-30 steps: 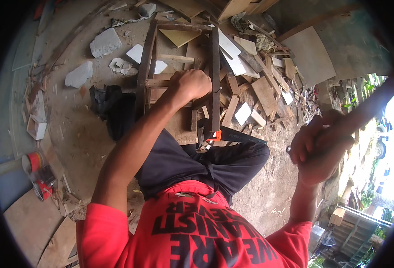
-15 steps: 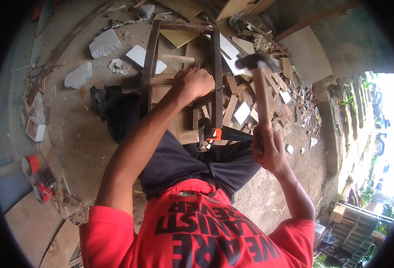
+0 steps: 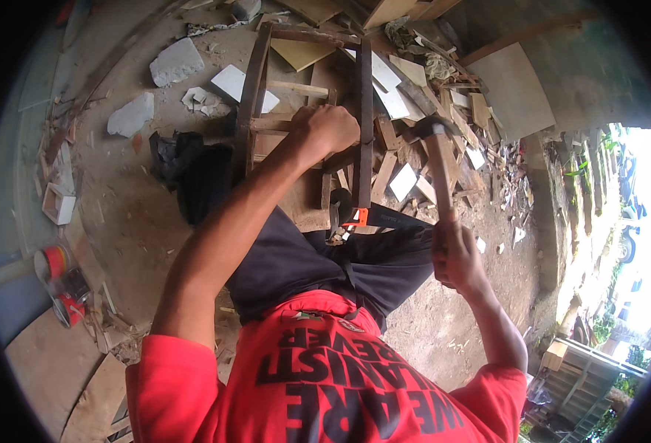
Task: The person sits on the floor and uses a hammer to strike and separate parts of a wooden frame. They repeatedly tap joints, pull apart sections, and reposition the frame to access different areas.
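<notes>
The left hand [image 3: 330, 128] is closing in a fist on the dark curved wooden frame [image 3: 362, 111], a ladder-like piece with two long rails and short cross slats, gripping it where a cross slat is meeting the right-hand rail. The frame is lying on the dirt floor [image 3: 129, 214] in front of the person's knees, its far end pointing away toward the rubble.

The right hand [image 3: 454, 255] is wrapping fully round the lower end of a wooden-handled hammer with a dark metal head [image 3: 432, 127]. The handle is running almost straight up from the fist, and the head is hanging just to the right of the frame's right rail, near the left fist but apart from it; whether it is touching the wood is hard to tell.

A small orange-and-black tool [image 3: 353, 217] is lying at the near end of the frame, against the black shorts [image 3: 296, 258]. A heap of pale wooden offcuts and boards [image 3: 414, 170] is spreading to the right of the frame. Broken grey concrete chunks [image 3: 176, 62] are sitting to the left, beside a crumpled black cloth [image 3: 200, 177]. A red and white can [image 3: 56, 262] is standing at the far left edge. The person is wearing a red printed shirt [image 3: 325, 376].
</notes>
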The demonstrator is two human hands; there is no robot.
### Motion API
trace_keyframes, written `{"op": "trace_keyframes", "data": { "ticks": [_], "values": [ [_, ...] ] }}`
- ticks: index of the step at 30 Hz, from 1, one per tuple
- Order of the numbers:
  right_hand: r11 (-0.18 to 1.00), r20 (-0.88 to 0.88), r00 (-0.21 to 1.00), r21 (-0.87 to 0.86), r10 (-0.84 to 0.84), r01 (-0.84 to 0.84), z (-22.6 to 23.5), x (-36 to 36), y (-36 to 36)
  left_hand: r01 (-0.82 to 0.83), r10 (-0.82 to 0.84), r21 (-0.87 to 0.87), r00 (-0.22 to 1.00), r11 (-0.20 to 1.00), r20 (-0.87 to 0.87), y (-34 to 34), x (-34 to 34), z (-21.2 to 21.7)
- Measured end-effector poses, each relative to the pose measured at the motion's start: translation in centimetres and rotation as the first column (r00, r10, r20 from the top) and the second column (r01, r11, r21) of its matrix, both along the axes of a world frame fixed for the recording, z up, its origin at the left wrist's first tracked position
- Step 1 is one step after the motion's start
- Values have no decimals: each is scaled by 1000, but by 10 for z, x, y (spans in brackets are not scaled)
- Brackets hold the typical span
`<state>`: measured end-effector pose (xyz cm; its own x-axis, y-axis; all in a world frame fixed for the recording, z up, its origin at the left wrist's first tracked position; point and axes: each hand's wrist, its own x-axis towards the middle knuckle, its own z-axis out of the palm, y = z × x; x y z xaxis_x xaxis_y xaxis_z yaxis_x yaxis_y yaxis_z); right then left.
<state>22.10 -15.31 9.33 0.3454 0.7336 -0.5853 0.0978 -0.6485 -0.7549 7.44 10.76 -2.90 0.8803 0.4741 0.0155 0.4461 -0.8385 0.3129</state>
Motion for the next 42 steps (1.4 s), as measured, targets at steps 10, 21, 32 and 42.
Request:
{"op": "trace_keyframes", "data": {
  "ticks": [10, 21, 32, 42],
  "values": [
    [982, 54, 987, -122, 154, -147, 9, -19, 10, -8, 14, -77, 997, 997, 76, 13, 5, -28],
    [900, 380, 905, 435, -191, 8, -40, -33, 57, 12, -50, -541, 997, 841, -56, 26, -19, 22],
    [927, 87, 972, 328, -219, 180, -110, -51, 109, -74, 14, -458, 991, 886, -134, 23, -13, 16],
    [932, -322, 900, 114, -292, 344, -108, -46, 113, 150, -391, -787, 912, 599, -123, 58, -12, 23]
  ]
}}
